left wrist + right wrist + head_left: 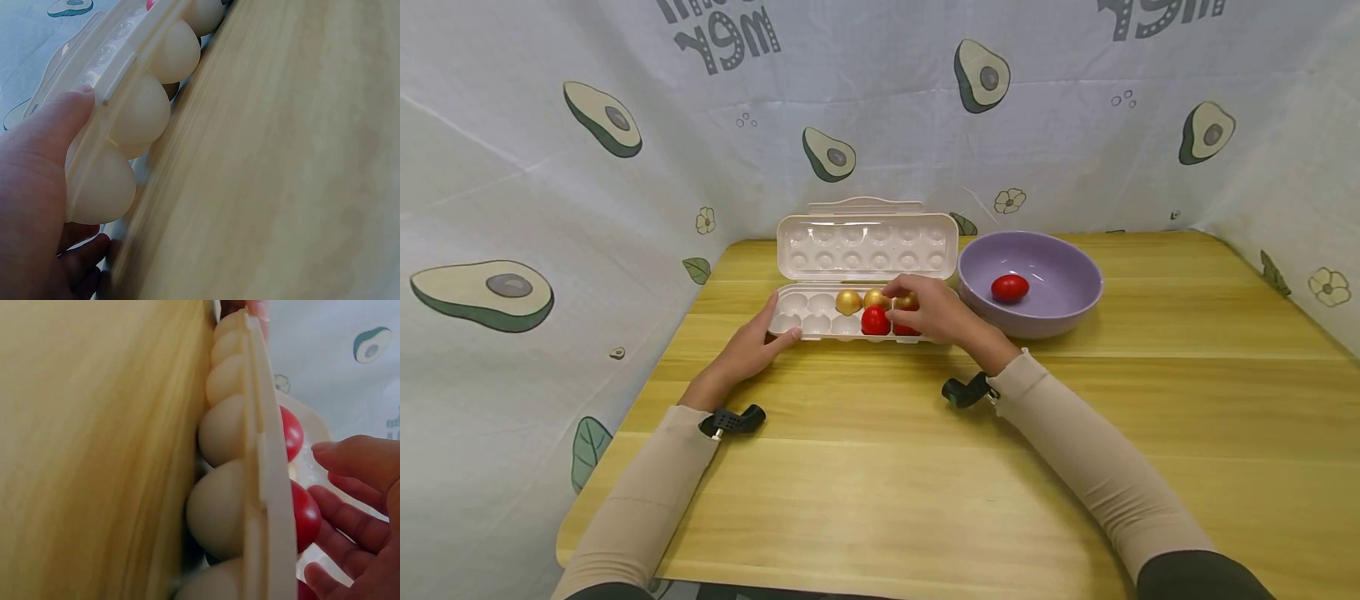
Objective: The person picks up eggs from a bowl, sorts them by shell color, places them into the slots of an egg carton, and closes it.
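A cream plastic egg carton stands with its lid raised at the back. My left hand grips its left end, thumb on the front rim and fingers at the side and underneath. Three gold eggs show in the back row, among them a gold egg left of my other hand. In front of them sits a red egg, with more red beside it, partly covered. My right hand is over the right end, its fingers beside a red egg and the thumb apart from the eggs.
Right of the carton stands a purple bowl with one red egg in it. Everything rests on a wooden table. Behind and to the sides hangs a pale curtain printed with avocados.
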A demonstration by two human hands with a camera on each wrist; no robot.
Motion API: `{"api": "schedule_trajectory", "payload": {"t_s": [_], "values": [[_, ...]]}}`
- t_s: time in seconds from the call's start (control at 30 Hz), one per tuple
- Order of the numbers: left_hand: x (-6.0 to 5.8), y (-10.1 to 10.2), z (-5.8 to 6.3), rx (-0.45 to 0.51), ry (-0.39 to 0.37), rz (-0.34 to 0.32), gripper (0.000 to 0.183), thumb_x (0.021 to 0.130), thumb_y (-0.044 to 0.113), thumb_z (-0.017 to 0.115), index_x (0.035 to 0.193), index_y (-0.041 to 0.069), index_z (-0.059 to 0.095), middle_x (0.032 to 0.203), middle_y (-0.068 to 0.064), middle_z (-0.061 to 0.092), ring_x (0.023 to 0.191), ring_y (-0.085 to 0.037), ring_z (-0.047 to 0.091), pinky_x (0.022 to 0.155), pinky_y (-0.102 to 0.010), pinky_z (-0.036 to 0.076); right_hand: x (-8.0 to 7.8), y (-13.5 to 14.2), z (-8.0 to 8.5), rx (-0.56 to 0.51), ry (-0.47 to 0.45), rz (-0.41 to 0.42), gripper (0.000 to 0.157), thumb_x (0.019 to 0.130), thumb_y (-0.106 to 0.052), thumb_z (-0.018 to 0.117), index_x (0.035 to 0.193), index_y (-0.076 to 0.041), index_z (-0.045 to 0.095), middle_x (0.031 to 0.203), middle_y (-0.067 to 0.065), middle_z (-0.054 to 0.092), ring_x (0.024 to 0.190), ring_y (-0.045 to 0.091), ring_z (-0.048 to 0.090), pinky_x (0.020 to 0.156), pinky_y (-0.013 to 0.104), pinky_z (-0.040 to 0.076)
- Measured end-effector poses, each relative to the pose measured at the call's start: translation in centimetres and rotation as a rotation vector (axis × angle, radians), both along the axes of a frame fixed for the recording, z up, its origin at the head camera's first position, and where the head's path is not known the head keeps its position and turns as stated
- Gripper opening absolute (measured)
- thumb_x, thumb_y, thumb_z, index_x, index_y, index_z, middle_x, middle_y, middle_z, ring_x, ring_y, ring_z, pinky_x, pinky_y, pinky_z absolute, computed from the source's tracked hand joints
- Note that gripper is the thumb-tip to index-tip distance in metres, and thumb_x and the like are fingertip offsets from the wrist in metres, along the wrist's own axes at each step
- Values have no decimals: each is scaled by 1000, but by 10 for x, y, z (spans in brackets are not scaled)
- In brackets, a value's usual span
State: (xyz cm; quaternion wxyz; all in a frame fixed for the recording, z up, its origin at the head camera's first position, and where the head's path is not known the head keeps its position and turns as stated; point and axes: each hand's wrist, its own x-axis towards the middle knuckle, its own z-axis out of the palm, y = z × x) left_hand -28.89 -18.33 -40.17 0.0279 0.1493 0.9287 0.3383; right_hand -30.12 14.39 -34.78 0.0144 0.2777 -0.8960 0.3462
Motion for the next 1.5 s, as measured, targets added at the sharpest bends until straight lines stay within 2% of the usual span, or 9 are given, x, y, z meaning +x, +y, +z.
{"api": "schedule_trajectory", "payload": {"t_s": [0.17, 0.47, 0.77, 1.07, 1.37, 1.5], "values": [[0, 0, -1, 1, 5, -2, 92, 94, 58, 50, 156, 14, -2, 160, -12, 11, 146, -30, 15, 117, -47, 15, -4, 8, 5, -48, 37, -8, 33, 88, -17, 72, 117, -4, 64, 116, 13, 67, 110, 28, 60, 98, 44, 46], [0, -1, -1, -1, 7, -3, 92, 94, 58, 50, 156, 14, -2, 160, -12, 11, 146, -31, 15, 117, -48, 15, -4, 30, 23, -127, 30, -70, 33, 89, -16, 70, 119, -5, 63, 121, 14, 64, 117, 28, 57, 104, 46, 41], [0, 0, 0, -8, -3, 0, 92, 94, 58, 49, 156, 14, -2, 161, -12, 11, 146, -30, 15, 117, -47, 15, -3, 57, 34, -146, -74, -145, 41, 91, -35, 67, 125, -15, 60, 130, 8, 59, 124, 27, 51, 106, 47, 38], [1, 0, 0, -2, -9, 6, 92, 94, 58, 49, 156, 14, -2, 161, -12, 11, 146, -30, 14, 117, -47, 15, -10, 79, 42, -177, -2, -115, 38, 89, -14, 70, 122, 3, 60, 122, 22, 61, 115, 33, 58, 102, 46, 42], [1, 0, 1, 0, 9, -5, 92, 94, 56, 51, 156, 12, -1, 160, -13, 12, 145, -31, 15, 117, -47, 15, -13, 96, 46, -200, -43, -163, 38, 90, -12, 69, 124, 2, 58, 124, 22, 60, 116, 33, 57, 100, 48, 44], [3, 0, 3, 4, 13, -11, 91, 95, 54, 51, 156, 11, -1, 160, -15, 13, 145, -32, 16, 116, -48, 15, -15, 105, 47, -182, -63, -188, 40, 91, -16, 68, 125, 1, 58, 125, 21, 60, 115, 31, 57, 100, 47, 44]]}}
